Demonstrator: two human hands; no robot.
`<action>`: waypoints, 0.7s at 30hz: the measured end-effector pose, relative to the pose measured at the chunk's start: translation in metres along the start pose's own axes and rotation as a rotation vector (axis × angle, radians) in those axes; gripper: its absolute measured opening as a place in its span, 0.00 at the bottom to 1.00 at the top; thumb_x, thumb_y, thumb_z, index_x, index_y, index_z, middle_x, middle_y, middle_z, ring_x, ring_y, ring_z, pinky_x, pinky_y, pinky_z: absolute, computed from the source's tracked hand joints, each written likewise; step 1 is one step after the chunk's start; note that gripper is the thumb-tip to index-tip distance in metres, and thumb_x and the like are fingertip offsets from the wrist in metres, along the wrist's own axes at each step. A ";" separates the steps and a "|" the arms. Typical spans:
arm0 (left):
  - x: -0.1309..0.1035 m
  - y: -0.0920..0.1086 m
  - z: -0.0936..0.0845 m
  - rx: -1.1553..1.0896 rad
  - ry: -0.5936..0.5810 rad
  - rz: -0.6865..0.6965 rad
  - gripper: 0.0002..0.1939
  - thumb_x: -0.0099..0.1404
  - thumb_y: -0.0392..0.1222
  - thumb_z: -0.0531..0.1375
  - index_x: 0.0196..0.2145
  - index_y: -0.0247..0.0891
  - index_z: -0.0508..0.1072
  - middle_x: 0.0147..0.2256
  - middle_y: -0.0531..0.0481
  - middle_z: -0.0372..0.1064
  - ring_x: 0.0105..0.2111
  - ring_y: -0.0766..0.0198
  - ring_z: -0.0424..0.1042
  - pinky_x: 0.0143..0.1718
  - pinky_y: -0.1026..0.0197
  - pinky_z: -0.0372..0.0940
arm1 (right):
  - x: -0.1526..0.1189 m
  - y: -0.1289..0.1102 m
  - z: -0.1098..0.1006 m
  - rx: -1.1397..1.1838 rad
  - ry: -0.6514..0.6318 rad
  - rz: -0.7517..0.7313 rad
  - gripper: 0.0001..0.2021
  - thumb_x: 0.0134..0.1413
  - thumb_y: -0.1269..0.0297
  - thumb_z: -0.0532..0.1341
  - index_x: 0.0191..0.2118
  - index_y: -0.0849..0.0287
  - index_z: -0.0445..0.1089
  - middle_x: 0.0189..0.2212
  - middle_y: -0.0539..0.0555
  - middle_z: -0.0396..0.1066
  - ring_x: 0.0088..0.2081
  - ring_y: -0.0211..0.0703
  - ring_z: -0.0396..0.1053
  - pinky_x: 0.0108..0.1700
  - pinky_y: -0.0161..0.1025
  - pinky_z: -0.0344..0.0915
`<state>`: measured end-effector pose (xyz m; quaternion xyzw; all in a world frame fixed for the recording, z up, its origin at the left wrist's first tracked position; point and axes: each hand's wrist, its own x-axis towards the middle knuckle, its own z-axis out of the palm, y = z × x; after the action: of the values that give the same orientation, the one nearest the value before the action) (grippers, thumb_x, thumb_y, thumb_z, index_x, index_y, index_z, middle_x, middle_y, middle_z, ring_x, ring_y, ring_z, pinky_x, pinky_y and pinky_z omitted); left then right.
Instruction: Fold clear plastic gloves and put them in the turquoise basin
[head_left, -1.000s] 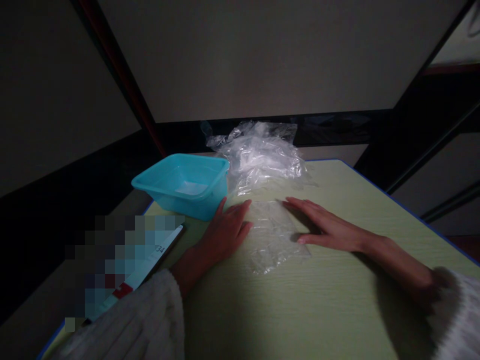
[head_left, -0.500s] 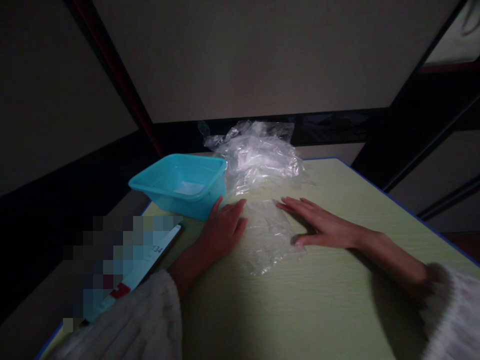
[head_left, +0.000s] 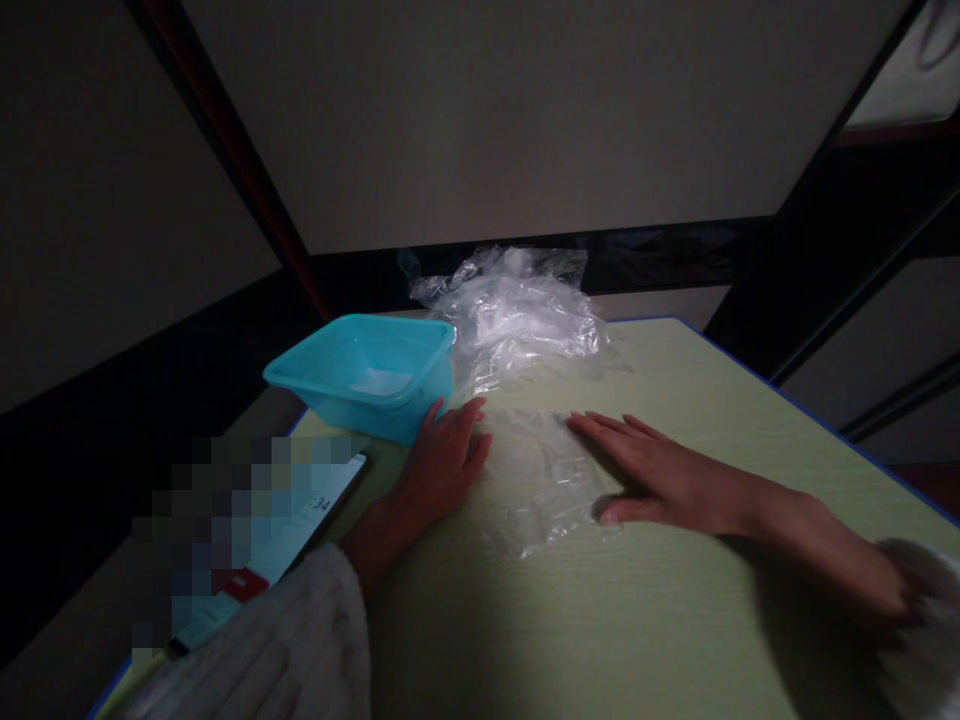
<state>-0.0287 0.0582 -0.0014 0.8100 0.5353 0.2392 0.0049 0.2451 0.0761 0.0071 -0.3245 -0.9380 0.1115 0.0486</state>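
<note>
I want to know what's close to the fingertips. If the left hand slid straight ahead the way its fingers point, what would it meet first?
Probably the crumpled heap of clear plastic bags, just past the left hand; the turquoise tub sits beside its line, though depth is unclear.

Only one piece of text can be read: the digits "34" on the white strip of the flat card (head_left: 300, 530) lying at the table's left edge. The rest of the card is blurred.
</note>
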 end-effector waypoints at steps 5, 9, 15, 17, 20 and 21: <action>0.000 -0.001 0.000 -0.020 0.016 -0.002 0.17 0.63 0.34 0.49 0.51 0.34 0.58 0.44 0.43 0.71 0.47 0.56 0.69 0.58 0.42 0.49 | -0.014 -0.007 0.005 -0.046 0.033 0.008 0.44 0.54 0.42 0.51 0.65 0.59 0.25 0.63 0.65 0.46 0.62 0.63 0.46 0.57 0.63 0.52; 0.000 0.003 0.002 -0.034 0.031 0.008 0.15 0.64 0.35 0.49 0.49 0.33 0.61 0.46 0.40 0.69 0.48 0.56 0.68 0.57 0.43 0.51 | -0.014 -0.011 0.003 -0.105 0.035 -0.001 0.44 0.54 0.41 0.50 0.66 0.60 0.27 0.63 0.67 0.45 0.61 0.63 0.47 0.57 0.62 0.53; 0.002 0.042 0.005 -0.074 -0.057 0.118 0.16 0.64 0.37 0.50 0.50 0.33 0.63 0.53 0.38 0.63 0.55 0.55 0.61 0.59 0.44 0.49 | -0.002 -0.015 0.007 -0.133 0.089 -0.069 0.43 0.55 0.41 0.49 0.65 0.61 0.27 0.64 0.68 0.39 0.62 0.60 0.43 0.58 0.63 0.47; 0.003 0.057 0.007 -0.073 -0.115 0.183 0.18 0.65 0.38 0.50 0.51 0.31 0.62 0.55 0.37 0.61 0.57 0.55 0.58 0.60 0.44 0.47 | -0.001 -0.014 0.014 -0.135 0.100 -0.072 0.44 0.55 0.41 0.49 0.65 0.62 0.27 0.63 0.69 0.40 0.63 0.60 0.43 0.58 0.63 0.47; 0.003 0.071 0.012 -0.060 -0.178 0.211 0.22 0.65 0.42 0.50 0.55 0.28 0.59 0.58 0.35 0.56 0.59 0.54 0.53 0.61 0.45 0.46 | 0.000 -0.011 0.022 -0.125 0.095 -0.063 0.44 0.55 0.40 0.48 0.65 0.63 0.26 0.63 0.69 0.39 0.63 0.60 0.41 0.58 0.63 0.45; 0.002 0.074 0.014 -0.052 -0.197 0.207 0.24 0.66 0.43 0.50 0.56 0.27 0.58 0.59 0.34 0.55 0.60 0.54 0.52 0.61 0.45 0.46 | 0.000 -0.011 0.023 -0.118 0.089 -0.062 0.44 0.55 0.40 0.48 0.65 0.63 0.27 0.63 0.69 0.38 0.63 0.59 0.40 0.59 0.63 0.45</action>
<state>0.0416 0.0319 0.0072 0.8801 0.4395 0.1714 0.0539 0.2352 0.0637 -0.0126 -0.3023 -0.9495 0.0400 0.0743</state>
